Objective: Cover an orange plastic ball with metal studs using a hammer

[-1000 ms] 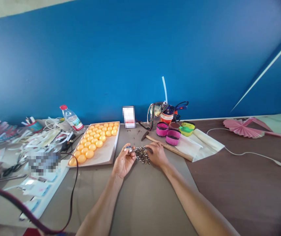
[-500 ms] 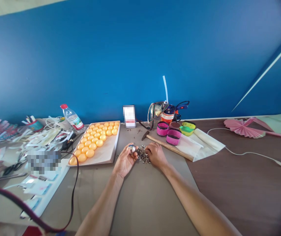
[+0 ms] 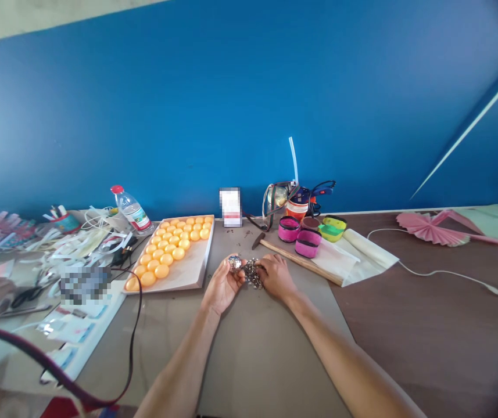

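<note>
My left hand (image 3: 221,285) is curled, palm up, round a small shiny silver ball (image 3: 234,262) held at its fingertips. Right beside it lies a pile of small silver metal pieces (image 3: 252,273) on the grey table. My right hand (image 3: 277,276) rests on the right side of that pile, fingers bent into it; what they pinch, if anything, is hidden. The two hands almost touch over the pile.
A white tray (image 3: 187,271) of several orange balls lies to the left. A water bottle (image 3: 132,211), cables and paper scraps crowd the far left. A hammer (image 3: 292,256), pink and green tape rolls (image 3: 307,242), a cup of tools (image 3: 296,204) and pink paper fans (image 3: 427,227) lie right.
My hands have drawn closer together over the pile, and the silver ball has shifted slightly right toward my right hand. The view has drifted a little.
</note>
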Demonstrator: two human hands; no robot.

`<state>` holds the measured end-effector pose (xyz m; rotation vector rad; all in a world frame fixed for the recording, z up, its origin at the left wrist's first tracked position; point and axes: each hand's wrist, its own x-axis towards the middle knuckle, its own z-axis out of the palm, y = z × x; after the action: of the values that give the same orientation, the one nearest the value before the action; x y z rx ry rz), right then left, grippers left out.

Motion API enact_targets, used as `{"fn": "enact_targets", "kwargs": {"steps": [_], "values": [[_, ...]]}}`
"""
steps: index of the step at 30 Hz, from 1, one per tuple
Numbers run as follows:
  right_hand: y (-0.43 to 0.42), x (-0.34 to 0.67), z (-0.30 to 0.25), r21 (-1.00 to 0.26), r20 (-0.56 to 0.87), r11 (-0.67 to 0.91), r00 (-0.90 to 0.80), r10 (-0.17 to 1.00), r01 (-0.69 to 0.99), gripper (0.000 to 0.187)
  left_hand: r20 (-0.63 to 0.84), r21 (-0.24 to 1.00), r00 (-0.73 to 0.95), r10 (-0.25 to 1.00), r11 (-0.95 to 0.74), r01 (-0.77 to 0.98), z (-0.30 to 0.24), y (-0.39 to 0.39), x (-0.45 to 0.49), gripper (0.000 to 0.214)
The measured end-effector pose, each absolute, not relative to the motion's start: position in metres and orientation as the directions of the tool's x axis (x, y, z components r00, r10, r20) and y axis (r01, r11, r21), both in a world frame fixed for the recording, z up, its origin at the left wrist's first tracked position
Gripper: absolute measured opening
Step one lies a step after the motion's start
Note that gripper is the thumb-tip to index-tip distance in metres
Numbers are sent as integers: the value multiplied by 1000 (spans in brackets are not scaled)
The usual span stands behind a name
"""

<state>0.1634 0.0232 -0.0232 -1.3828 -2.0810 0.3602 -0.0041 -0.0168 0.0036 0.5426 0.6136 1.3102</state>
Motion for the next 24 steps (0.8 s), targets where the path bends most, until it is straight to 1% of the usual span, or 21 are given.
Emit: {"fn": "enact_targets", "kwargs": {"steps": [4,7,9,11,13,15,19,24], "values": [[24,163,-25,-572,345,410,-245,906,711,11,-106,685,156,982,186,-704,4,-18,-3,30],[27,162,-28,-637,403,452,-230,886,624,14,-110,691,151,982,185,-699,4,-17,-3,32],[30,162,-29,-688,447,471,-189,874,552,15,-114,695,151,982,188,-694,4,-17,-3,33],[34,164,-30,-715,471,473,-144,870,515,16,-115,697,155,981,191,-691,4,-17,-4,33],[36,167,-30,-715,467,460,-130,875,527,16,-116,697,154,981,191,-691,4,-17,-4,32],[37,170,-30,-695,434,433,-145,889,574,14,-118,697,147,982,187,-693,5,-17,-3,32],[33,172,-28,-616,354,400,-215,910,679,16,-119,699,141,983,184,-691,6,-18,-2,34],[28,169,-24,-589,313,379,-231,921,714,16,-115,706,150,982,187,-683,5,-19,-2,32]]}}
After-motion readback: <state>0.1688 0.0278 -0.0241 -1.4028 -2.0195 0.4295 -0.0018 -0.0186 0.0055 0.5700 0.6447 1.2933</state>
